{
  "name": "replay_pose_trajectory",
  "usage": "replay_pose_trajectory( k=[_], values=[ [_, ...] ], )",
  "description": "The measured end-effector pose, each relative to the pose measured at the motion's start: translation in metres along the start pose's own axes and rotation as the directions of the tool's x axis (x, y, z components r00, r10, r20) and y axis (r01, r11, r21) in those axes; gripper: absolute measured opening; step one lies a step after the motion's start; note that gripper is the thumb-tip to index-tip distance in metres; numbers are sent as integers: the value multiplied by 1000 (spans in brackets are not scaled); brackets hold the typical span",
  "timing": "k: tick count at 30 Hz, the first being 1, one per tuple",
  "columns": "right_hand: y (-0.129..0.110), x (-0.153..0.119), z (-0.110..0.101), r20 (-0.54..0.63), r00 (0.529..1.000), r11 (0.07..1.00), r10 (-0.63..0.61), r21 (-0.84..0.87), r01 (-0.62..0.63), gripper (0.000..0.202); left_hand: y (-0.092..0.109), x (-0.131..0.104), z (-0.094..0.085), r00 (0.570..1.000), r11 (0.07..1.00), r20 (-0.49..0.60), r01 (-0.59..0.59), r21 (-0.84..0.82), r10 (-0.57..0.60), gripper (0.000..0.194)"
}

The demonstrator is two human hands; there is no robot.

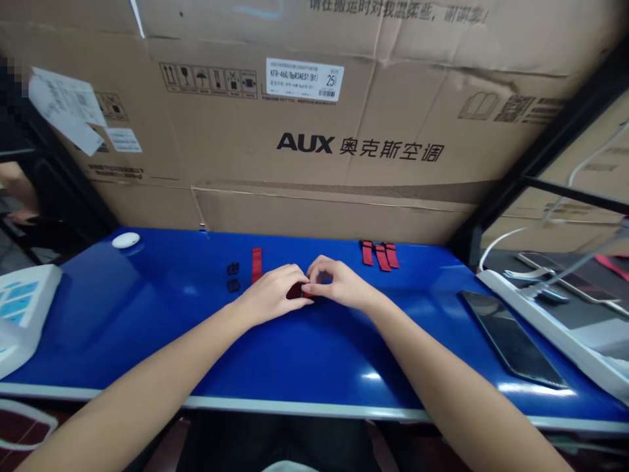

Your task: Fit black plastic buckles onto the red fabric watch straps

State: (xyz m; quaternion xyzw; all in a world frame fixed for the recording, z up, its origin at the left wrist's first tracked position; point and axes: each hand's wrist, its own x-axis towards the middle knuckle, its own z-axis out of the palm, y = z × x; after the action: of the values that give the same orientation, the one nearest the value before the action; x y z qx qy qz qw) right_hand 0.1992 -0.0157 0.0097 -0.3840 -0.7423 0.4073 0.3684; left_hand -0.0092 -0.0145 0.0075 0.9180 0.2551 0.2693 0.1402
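Observation:
Near the middle of the blue table, my left hand (pixel 276 293) and my right hand (pixel 339 283) meet over a small red strap piece (pixel 308 292). Thumb and fingers of both hands pinch it; much of it is hidden by the fingers. Just left of my left hand lies a flat red strap (pixel 257 263). Further left are two small black buckles, one (pixel 232 268) behind the other (pixel 232 285). Beyond my right hand, several red straps with black buckles (pixel 381 255) lie side by side near the cardboard.
A large cardboard box (pixel 314 164) stands along the back of the blue table (pixel 147 314). A black phone (pixel 512 337) and a white power strip (pixel 550 328) lie at right. At left are a white oval object (pixel 126 240) and a white device (pixel 24 308). Another person's arm (pixel 18 187) shows far left.

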Motion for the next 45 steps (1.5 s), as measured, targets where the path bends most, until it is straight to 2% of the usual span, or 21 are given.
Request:
replay_pose_trajectory(
  k=[2,5,8,12,14,15,18,20,21,23,27,30,33,36,39,40,42,45],
  values=[
    [-2,0,1,10,999,999,-41,-8,41,19,-3,0,0,1000,1000,3,10,15,-10,21],
    [-3,-2,-4,-14,999,972,-44,229,46,17,-5,1,-2,998,1000,-58,23,-18,-24,28],
    [-3,-3,-8,-43,999,885,-12,464,30,18,-4,3,-5,994,996,-96,41,-76,-48,30],
    [-1,-1,-5,18,1000,763,18,646,-25,23,-2,4,-9,994,989,-99,32,-144,-46,28],
    [0,-1,-5,53,997,763,55,641,-76,25,-2,3,-11,995,989,-90,34,-142,-47,27],
    [1,-1,-6,78,993,796,85,594,-115,25,-3,2,-11,995,991,-84,39,-129,-50,27],
    [1,-2,-9,132,974,935,187,280,-217,27,-5,-1,-11,998,997,-43,43,-69,-46,26],
    [-1,-3,-11,144,970,968,197,131,-216,27,-6,-2,-10,1000,999,2,31,-38,-31,25],
    [-1,-4,-12,142,974,971,178,136,-197,26,-7,-2,-10,999,999,20,27,-28,-27,25],
    [-3,-4,-13,118,986,953,119,264,-147,25,-9,-2,-10,998,998,38,52,-20,-51,25],
    [-4,-4,-11,26,998,861,65,504,-69,24,-7,0,-7,989,987,19,147,-72,-146,27],
    [-3,-2,-3,8,997,841,77,536,-69,23,1,2,-1,990,982,-11,140,-125,-143,31],
    [-6,-1,-1,-15,998,825,67,563,-47,22,8,4,4,994,990,52,99,-101,-94,24],
    [-13,-3,-15,-183,981,763,72,644,64,26,3,3,3,973,989,189,142,-36,-133,21],
    [-19,-4,-34,-354,931,707,94,682,188,30,-11,-2,-4,946,982,264,171,80,-186,24],
    [-19,-4,-37,-364,925,708,112,683,183,31,-16,-4,-6,944,976,259,175,130,-204,25],
    [-15,-2,-34,-326,928,732,183,675,92,32,-24,-6,-9,942,948,217,203,244,-257,23],
    [0,2,-9,-193,935,760,296,640,-108,31,-26,-8,-8,931,867,122,264,422,-343,18]
  ],
)
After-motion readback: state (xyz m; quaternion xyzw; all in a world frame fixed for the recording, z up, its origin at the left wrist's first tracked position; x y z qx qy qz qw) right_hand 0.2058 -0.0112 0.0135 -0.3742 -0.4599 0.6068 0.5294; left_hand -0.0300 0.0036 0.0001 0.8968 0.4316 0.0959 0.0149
